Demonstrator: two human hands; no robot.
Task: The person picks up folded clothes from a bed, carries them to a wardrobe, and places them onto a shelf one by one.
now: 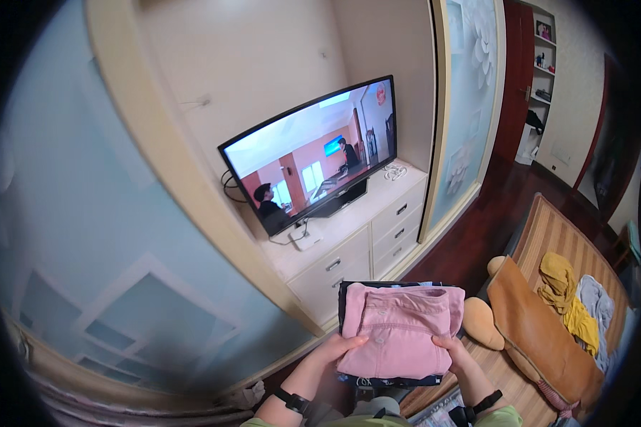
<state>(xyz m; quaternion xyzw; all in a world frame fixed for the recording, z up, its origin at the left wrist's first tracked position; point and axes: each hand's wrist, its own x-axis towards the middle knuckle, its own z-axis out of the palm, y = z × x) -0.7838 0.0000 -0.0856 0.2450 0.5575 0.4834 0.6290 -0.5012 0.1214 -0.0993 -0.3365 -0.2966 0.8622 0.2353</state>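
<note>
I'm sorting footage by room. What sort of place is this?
Likely a bedroom: what looks like a mat-covered bed, loose clothes on it, and a television on white drawers.

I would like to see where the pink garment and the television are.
Pink garment (400, 336), head view: middle of its folded top side.
Television (318, 154), head view: middle of its screen.

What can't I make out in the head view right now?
Head view:
Left hand and right hand: most fingers hidden under the folded clothes.
Dark cloth: mostly covered by the pink garment; kind unclear.
Drawers: closed fronts hide any contents.
Far shelf items: too small to identify.
</note>
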